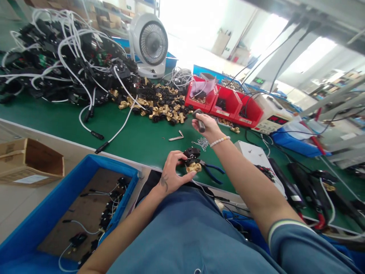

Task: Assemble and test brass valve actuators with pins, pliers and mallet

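My left hand [174, 172] grips a brass valve body with a black plastic housing [194, 166] at the front edge of the green bench, thumb on the brass and fingers by the black part. My right hand [208, 127] is raised above the bench beyond it, fingers closed around a dark grey tool with a ridged cylindrical handle [200, 125]; its full shape is partly hidden. Blue-handled pliers [212, 171] lie just right of the valve body. Between the hands and the bins are a small heap of tiny metal pieces [202, 143] and an L-shaped metal piece [176, 136].
Brass fittings with black caps [165, 108] are heaped behind. A tangle of black units with white cables [65, 57] fills the back left, beside a white fan [151, 42]. Red bins [225, 104] and a digital-display box [272, 114] stand right. A blue crate [94, 163] sits below left.
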Motion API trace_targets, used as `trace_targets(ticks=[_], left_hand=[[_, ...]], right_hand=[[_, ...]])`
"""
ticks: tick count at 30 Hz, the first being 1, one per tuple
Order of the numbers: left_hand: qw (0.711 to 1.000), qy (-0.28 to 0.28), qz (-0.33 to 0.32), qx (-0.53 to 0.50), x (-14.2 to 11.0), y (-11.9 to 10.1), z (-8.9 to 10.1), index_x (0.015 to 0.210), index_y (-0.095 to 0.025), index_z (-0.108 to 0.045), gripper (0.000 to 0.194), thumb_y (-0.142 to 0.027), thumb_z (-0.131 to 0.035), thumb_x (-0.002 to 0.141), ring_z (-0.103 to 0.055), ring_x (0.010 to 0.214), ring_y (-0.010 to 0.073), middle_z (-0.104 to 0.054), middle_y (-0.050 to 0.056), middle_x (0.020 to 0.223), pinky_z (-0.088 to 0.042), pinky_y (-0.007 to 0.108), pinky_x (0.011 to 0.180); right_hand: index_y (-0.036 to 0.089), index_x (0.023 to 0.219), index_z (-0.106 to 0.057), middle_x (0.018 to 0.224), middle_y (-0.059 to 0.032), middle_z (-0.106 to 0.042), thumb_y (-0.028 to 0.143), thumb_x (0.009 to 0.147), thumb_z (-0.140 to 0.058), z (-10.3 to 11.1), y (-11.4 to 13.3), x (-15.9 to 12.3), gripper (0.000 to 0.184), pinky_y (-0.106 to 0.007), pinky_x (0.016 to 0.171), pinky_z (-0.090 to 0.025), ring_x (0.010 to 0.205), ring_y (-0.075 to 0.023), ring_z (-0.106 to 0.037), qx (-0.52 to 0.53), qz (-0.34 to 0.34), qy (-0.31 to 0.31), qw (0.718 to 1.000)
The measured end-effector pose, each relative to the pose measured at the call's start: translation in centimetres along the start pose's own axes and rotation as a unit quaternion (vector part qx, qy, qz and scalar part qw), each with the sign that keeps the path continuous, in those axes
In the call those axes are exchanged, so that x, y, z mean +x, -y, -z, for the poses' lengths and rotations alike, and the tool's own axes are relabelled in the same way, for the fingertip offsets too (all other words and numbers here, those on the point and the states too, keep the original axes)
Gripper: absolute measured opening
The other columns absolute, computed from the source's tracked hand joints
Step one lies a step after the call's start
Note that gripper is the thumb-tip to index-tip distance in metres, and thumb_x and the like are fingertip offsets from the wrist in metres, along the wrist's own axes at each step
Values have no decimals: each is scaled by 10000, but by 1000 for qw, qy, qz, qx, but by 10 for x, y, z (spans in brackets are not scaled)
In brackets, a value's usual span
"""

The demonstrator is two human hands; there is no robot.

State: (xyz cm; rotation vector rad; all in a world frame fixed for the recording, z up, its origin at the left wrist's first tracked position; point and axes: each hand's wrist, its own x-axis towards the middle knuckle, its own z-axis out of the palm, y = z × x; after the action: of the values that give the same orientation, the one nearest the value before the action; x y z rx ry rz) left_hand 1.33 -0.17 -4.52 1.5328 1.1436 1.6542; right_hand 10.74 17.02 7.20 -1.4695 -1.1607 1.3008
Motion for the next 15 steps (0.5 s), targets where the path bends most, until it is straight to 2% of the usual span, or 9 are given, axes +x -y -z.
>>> trace_targets(ticks=[3, 4, 5, 6, 7, 9, 11, 13, 15], left_hand=[[1000, 2, 19, -9, 1, -2, 0, 1074, -228, -586, 376, -319, -773, 760, -611, 1135, 233, -574, 87, 1174, -612, 339, 832], [1000, 3, 26, -11, 1, -3, -1, 1080, -227, -587, 373, -321, -767, 766, -610, 1145, 233, -571, 88, 1184, -612, 339, 838], [999, 4, 31, -13, 1, -4, -1, 1084, -225, -589, 371, -320, -762, 770, -607, 1154, 233, -569, 90, 1191, -611, 341, 846], [999, 5, 36, -14, 1, -6, -2, 1085, -224, -591, 370, -319, -761, 771, -602, 1165, 235, -567, 91, 1198, -608, 346, 858], [999, 6, 41, -14, 1, -7, -2, 1085, -222, -594, 371, -315, -764, 768, -596, 1175, 237, -564, 93, 1205, -604, 352, 869], [999, 9, 47, -13, 1, -11, -2, 1080, -222, -603, 374, -307, -773, 758, -588, 1187, 241, -561, 93, 1211, -596, 364, 888], [998, 16, 52, -11, 1, -14, -3, 1069, -224, -618, 370, -303, -783, 747, -586, 1187, 244, -562, 91, 1209, -587, 374, 900], [998, 25, 58, -4, 1, -17, -4, 1062, -228, -633, 370, -303, -793, 737, -586, 1186, 249, -565, 89, 1209, -579, 387, 909], [998, 31, 59, 5, 2, -19, -5, 1056, -227, -642, 376, -305, -802, 724, -584, 1184, 257, -565, 91, 1211, -569, 406, 921]], right_hand=[[237, 1282, -464, 667, 82, -542, 73, 920, -600, 28, 12, -34, 420, -135, 502, -450, 509, -57, -520, 8, 67, -6, 998], [249, 1353, -431, 701, 75, -574, 110, 899, -644, 39, 13, -49, 520, -149, 489, -437, 502, -61, -514, -7, 125, 1, 992], [243, 1356, -442, 726, 63, -595, 184, 895, -679, 52, 12, -64, 522, -162, 480, -421, 493, -61, -501, -27, 171, 9, 985], [221, 1301, -493, 746, 42, -607, 284, 908, -690, 64, 10, -79, 444, -174, 481, -409, 501, -61, -498, -45, 200, 23, 979], [187, 1193, -554, 741, 21, -604, 394, 924, -675, 77, 6, -95, 361, -186, 471, -389, 504, -63, -490, -68, 201, 46, 976], [145, 1004, -609, 651, 19, -538, 565, 918, -640, 100, -5, -122, 430, -205, 454, -347, 491, -69, -456, -146, 131, 138, 971], [141, 911, -614, 584, 32, -480, 634, 905, -618, 119, -16, -145, 493, -219, 456, -337, 485, -77, -426, -240, 92, 205, 944], [150, 980, -627, 584, 38, -480, 623, 911, -620, 131, -22, -162, 478, -226, 476, -352, 501, -89, -438, -287, 134, 170, 933], [176, 1135, -609, 600, 48, -486, 588, 939, -614, 138, -23, -175, 456, -230, 485, -358, 503, -94, -445, -262, 205, 86, 939]])
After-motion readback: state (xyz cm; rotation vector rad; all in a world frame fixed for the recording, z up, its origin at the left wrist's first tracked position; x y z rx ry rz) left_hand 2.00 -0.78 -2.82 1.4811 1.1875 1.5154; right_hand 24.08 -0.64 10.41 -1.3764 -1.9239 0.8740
